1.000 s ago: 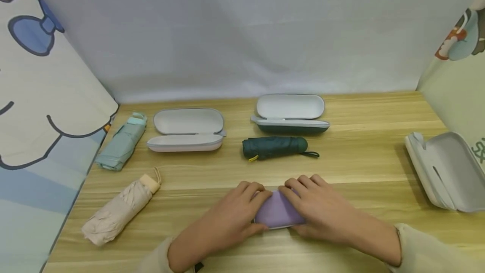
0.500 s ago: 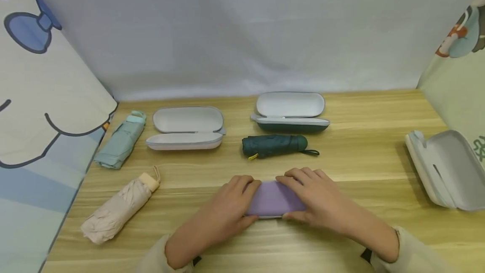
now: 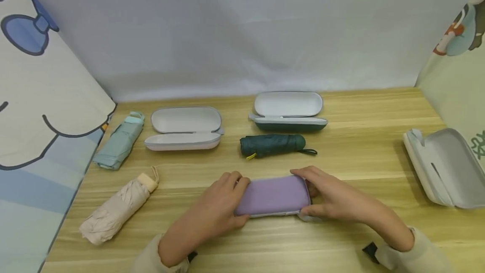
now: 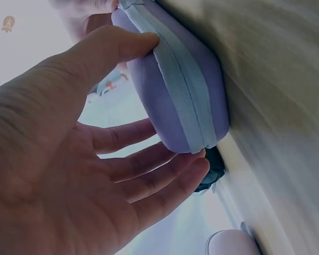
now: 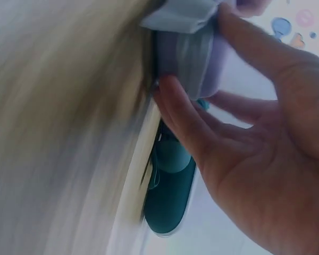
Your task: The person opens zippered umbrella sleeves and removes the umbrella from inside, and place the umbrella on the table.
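Observation:
A closed purple zip case (image 3: 276, 196) lies on the table in front of me, a grey zipper band (image 4: 186, 85) running around its side. My left hand (image 3: 216, 205) grips its left end, the thumb on the front edge and the fingers behind. At the right end my right hand (image 3: 333, 197) holds the case between thumb and fingers. A pale tab (image 5: 183, 16) sticks out by that right end. Just behind the case lies a folded dark green umbrella (image 3: 272, 145) with a wrist loop.
Two open zip cases, one pale pink (image 3: 183, 141) and one dark green (image 3: 291, 124), stand at the back. A larger open white case (image 3: 428, 172) is far right. Folded umbrellas, mint (image 3: 120, 142) and beige (image 3: 115, 212), lie left. A white curtain (image 3: 242, 33) rises behind.
My right hand has slid outward to the right end of the purple case, uncovering more of its top. My left hand and the case have shifted slightly left and away from me.

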{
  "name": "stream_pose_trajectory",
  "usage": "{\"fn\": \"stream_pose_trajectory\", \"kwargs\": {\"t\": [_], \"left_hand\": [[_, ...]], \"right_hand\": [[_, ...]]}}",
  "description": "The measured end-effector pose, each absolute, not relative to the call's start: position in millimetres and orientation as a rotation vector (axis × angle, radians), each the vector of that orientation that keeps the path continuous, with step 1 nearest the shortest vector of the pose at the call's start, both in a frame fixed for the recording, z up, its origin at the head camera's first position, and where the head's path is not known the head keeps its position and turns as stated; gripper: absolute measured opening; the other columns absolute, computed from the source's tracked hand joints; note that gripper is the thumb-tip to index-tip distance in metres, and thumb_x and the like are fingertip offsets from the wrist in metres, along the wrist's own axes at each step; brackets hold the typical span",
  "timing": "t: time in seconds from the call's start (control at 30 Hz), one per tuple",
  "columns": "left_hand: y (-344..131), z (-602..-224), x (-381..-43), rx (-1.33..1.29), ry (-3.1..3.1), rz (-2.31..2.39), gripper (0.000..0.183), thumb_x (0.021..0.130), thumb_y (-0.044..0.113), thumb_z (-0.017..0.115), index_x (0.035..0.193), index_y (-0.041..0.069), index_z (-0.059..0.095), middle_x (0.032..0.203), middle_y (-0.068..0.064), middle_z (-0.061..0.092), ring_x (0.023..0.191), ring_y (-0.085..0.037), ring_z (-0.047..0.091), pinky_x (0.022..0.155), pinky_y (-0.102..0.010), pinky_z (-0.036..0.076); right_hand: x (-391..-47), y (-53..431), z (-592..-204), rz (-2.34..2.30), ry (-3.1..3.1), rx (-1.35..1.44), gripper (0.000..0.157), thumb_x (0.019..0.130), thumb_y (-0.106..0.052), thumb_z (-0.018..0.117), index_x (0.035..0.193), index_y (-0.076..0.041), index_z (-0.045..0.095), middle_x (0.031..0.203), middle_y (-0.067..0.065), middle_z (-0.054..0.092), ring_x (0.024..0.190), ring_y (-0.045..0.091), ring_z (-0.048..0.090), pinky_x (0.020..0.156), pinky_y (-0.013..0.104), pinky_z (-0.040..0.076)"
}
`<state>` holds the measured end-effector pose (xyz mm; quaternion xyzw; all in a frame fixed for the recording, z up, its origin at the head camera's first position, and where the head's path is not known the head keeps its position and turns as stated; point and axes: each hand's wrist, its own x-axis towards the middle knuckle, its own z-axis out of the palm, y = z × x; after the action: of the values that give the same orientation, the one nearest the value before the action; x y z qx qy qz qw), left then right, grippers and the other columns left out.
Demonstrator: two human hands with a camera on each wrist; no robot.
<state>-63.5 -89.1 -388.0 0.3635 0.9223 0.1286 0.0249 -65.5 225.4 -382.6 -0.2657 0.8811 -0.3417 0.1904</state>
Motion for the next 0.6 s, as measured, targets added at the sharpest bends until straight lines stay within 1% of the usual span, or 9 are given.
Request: {"fn": "stream_pose_trajectory", "kwargs": {"t": [0.07,0.13,0.27,0.37,0.47,0.53,0.6], "left_hand": [[-90.6,-386.9,-64.4,1.110,2.854,0.383,0.066,0.080,0.039,0.090,0.127,0.005,0.057,0.115,-0.010,0.059,0.103,-0.025,0.059,0.090,-0.040,0.056],[-91.7,-386.4,-65.2,1.104,2.858,0.365,0.066,0.078,0.039,0.090,0.124,0.005,0.057,0.111,-0.009,0.057,0.099,-0.024,0.058,0.086,-0.039,0.056],[-93.8,-386.7,-65.1,1.118,2.874,0.335,0.066,0.077,0.041,0.090,0.121,0.005,0.057,0.105,-0.008,0.054,0.093,-0.022,0.055,0.081,-0.036,0.055],[-94.2,-387.1,-64.6,1.127,2.892,0.328,0.064,0.076,0.041,0.090,0.118,0.006,0.057,0.104,-0.007,0.052,0.090,-0.021,0.053,0.077,-0.035,0.054],[-93.2,-387.2,-64.7,1.116,2.891,0.329,0.062,0.076,0.039,0.089,0.117,0.007,0.056,0.104,-0.007,0.052,0.090,-0.022,0.053,0.075,-0.033,0.054],[-92.5,-387.2,-64.6,1.101,2.881,0.328,0.061,0.077,0.039,0.089,0.117,0.007,0.056,0.104,-0.006,0.051,0.091,-0.022,0.053,0.073,-0.033,0.054],[-91.9,-387.5,-64.5,1.090,2.870,0.324,0.060,0.077,0.039,0.088,0.116,0.008,0.056,0.105,-0.006,0.051,0.092,-0.022,0.053,0.073,-0.032,0.054]], "right_hand": [[-65.9,225.4,-382.5,-1.075,2.383,-0.706,0.088,0.090,-0.023,0.084,0.159,0.002,0.035,0.144,0.023,0.051,0.113,0.023,0.067,0.092,0.033,0.060],[-66.2,224.6,-382.7,-1.135,2.332,-0.688,0.088,0.091,-0.016,0.082,0.160,0.003,0.031,0.143,0.027,0.049,0.113,0.026,0.069,0.092,0.032,0.060],[-64.7,221.2,-385.8,-1.163,2.321,-0.675,0.085,0.092,-0.003,0.078,0.160,0.004,0.029,0.142,0.029,0.049,0.115,0.030,0.069,0.093,0.032,0.059],[-62.3,217.1,-389.1,-1.159,2.360,-0.664,0.086,0.088,0.005,0.078,0.159,0.007,0.029,0.140,0.031,0.050,0.113,0.031,0.069,0.092,0.031,0.060],[-59.4,212.1,-390.8,-1.136,2.422,-0.628,0.089,0.085,0.005,0.081,0.158,0.009,0.030,0.140,0.032,0.049,0.114,0.032,0.067,0.092,0.032,0.060],[-56.3,208.9,-390.8,-1.113,2.462,-0.591,0.093,0.082,0.002,0.084,0.158,0.009,0.030,0.141,0.032,0.049,0.118,0.032,0.064,0.095,0.037,0.059],[-52.4,205.5,-391.1,-1.131,2.471,-0.535,0.098,0.080,0.000,0.087,0.159,0.009,0.029,0.141,0.031,0.048,0.115,0.030,0.065,0.094,0.037,0.059]]}}
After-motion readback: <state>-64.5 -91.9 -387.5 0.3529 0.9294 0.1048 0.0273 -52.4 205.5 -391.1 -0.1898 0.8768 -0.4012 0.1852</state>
